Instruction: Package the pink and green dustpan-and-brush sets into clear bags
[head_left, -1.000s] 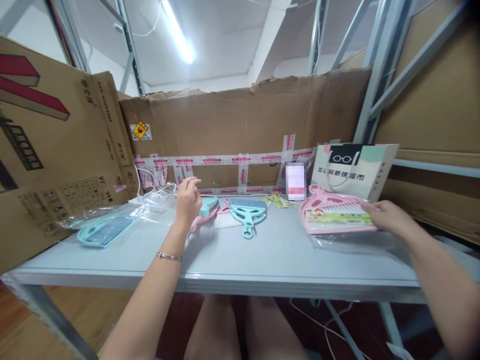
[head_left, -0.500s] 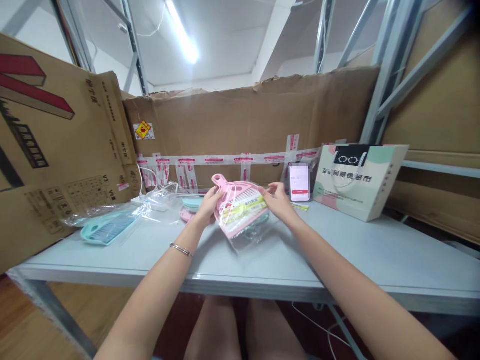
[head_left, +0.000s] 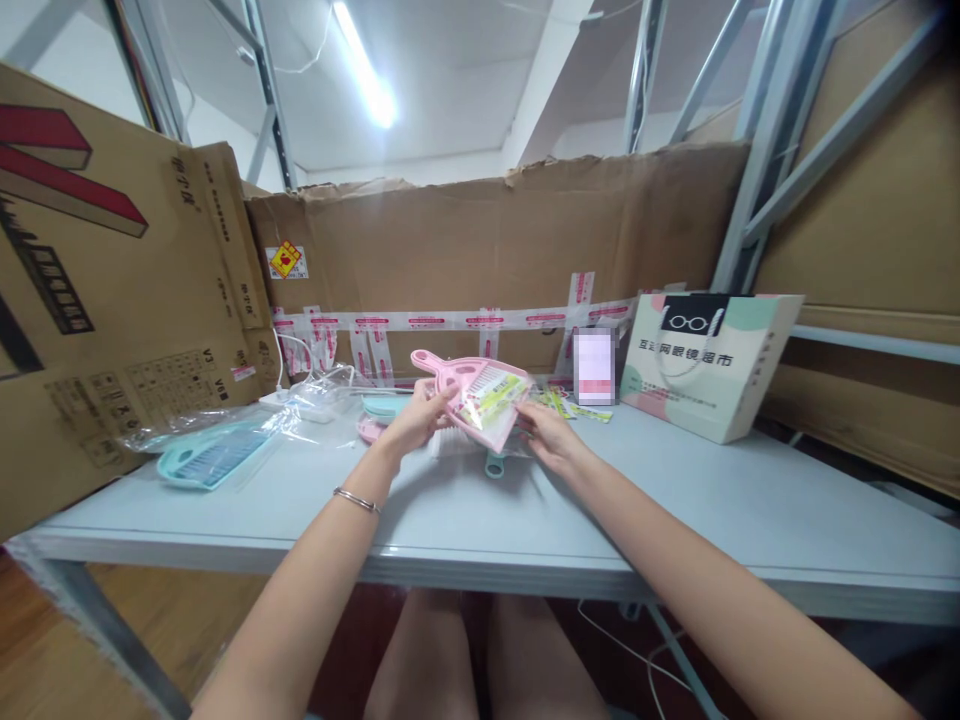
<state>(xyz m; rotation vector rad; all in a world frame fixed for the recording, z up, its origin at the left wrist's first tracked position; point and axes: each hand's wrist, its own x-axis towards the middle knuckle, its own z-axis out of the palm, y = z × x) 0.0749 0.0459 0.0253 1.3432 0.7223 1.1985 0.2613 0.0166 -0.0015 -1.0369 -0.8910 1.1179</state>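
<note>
A pink dustpan (head_left: 491, 385), with a yellow-green printed label (head_left: 491, 400) on its face and clear plastic around it, is held above the table. My left hand (head_left: 424, 412) is closed on the dustpan near its handle, which points up and to the left. My right hand (head_left: 546, 432) pinches the lower right edge with its plastic. Below the dustpan, a mint-green handle end (head_left: 494, 466) and pale bristles (head_left: 456, 444) show; the rest of that item is hidden. Left of it, mint and pink pieces (head_left: 384, 407) lie partly behind my left hand.
A mint dustpan with brush (head_left: 214, 458) lies at the left beside crumpled clear plastic (head_left: 326, 395). Yellow-green cards (head_left: 559, 402) lie near a phone (head_left: 595, 367). A paper bag (head_left: 705, 375) stands right; large cardboard boxes (head_left: 465, 250) border the back and left.
The pink dustpan has turned, its handle swinging left and its lower edge shifting right. My right hand has moved down along it. The mint handle end and more yellow-green cards now show.
</note>
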